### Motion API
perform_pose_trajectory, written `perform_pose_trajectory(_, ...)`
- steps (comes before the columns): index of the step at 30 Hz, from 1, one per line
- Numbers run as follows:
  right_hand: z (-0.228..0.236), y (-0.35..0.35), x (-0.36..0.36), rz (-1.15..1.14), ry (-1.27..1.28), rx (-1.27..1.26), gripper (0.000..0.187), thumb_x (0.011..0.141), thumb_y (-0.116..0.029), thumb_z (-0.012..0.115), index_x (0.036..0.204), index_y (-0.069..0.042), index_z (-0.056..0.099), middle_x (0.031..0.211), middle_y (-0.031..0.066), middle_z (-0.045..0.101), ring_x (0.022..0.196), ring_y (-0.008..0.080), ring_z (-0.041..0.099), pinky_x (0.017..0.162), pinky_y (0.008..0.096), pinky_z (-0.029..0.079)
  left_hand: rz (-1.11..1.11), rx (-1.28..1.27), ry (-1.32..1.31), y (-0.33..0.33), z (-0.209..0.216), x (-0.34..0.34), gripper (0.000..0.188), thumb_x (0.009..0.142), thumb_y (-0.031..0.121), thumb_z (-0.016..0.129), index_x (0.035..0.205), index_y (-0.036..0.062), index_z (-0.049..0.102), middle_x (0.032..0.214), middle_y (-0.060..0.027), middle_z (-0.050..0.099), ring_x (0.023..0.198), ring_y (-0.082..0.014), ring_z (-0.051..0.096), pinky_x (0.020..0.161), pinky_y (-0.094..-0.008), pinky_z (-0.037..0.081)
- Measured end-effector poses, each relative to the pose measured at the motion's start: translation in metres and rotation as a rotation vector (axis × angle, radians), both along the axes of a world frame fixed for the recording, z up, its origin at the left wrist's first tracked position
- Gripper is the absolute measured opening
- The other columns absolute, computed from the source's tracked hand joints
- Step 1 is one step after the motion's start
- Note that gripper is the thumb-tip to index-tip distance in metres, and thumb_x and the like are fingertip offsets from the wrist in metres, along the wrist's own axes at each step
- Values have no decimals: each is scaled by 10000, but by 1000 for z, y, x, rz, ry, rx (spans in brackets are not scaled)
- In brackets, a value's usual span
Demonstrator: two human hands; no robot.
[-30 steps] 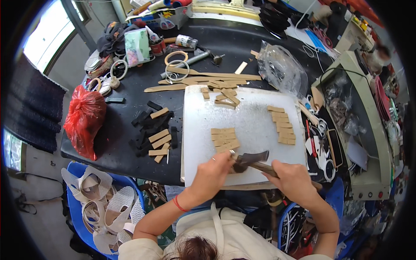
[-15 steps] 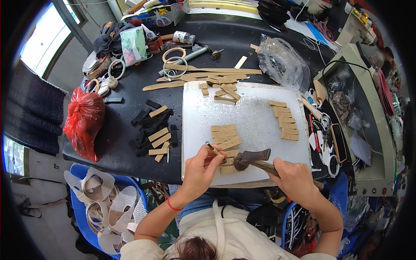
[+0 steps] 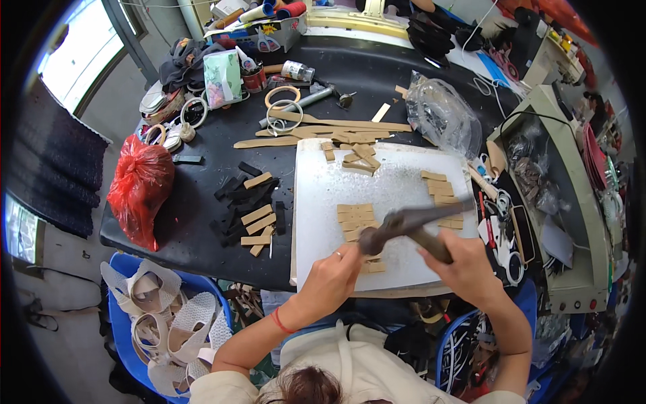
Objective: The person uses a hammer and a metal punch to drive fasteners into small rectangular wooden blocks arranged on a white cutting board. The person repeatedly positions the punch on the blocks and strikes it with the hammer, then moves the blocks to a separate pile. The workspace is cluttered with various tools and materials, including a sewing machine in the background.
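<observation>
Right hand point(image 3: 464, 269) wraps its grip around the wooden handle of a hammer point(image 3: 404, 225), fingers curled tight on the shaft, and the dark head hangs just above the near edge of the white cutting board point(image 3: 316, 202). Left hand point(image 3: 331, 277) sits right beside that head, fingers pressed down together on a small tan leather piece point(image 3: 372, 266) lying flat on the board, a ring showing on one finger and a red band at the wrist. Just beyond the hammer lies a stack of tan strips point(image 3: 354, 215), and another row of tan strips point(image 3: 439, 192) runs up the board's right side. The board rests on a black worktop point(image 3: 377, 74), crowded at the back. Left of the board, black and tan offcuts point(image 3: 249, 209) are scattered, and a red plastic bag point(image 3: 140, 188) bulges at the far left edge. Long tan soles point(image 3: 323, 128) lie behind the board, with a clear plastic bag point(image 3: 444, 114) to the right. Below the worktop's left corner, a blue bin point(image 3: 124, 323) holds pale woven straps.
</observation>
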State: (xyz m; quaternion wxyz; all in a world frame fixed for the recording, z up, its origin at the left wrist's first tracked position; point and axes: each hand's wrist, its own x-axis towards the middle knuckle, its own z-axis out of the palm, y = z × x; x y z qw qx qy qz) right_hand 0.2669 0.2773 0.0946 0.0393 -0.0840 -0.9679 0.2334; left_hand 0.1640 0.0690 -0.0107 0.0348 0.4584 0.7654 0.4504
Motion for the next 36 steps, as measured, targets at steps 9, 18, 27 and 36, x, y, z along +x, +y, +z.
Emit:
perform_pose_trajectory(9,-42,-2,27,78,-75,250,240,842,-193,666,811,-54,472,614,112,580,563,344,600,495,442,460,144,190,-648,3,4,-5,176,944,37,569,1103,-22,519,949,-114,654,870,-149,665,737,-284,561)
perform_pose_trajectory(18,-44,6,35,4,39,196,325,840,-272,709,763,-62,474,573,105,553,508,322,566,458,407,433,81,193,-778,8,-6,15,149,969,31,521,1102,-32,503,988,-133,658,960,-169,649,853,-302,558)
perform_pose_trajectory(27,-28,9,38,-115,152,94,287,776,-218,791,788,-16,587,563,112,513,450,259,469,462,350,384,67,183,-748,8,-3,12,112,952,14,537,1051,-38,528,971,-111,676,910,-151,659,805,-309,567)
perform_pose_trajectory(36,37,-5,52,-241,644,-580,94,872,-65,672,939,-23,620,633,5,579,454,49,494,420,212,388,-38,11,-1,9,3,26,214,869,-11,555,1080,-3,518,793,-164,580,683,-352,622,560,-417,512)
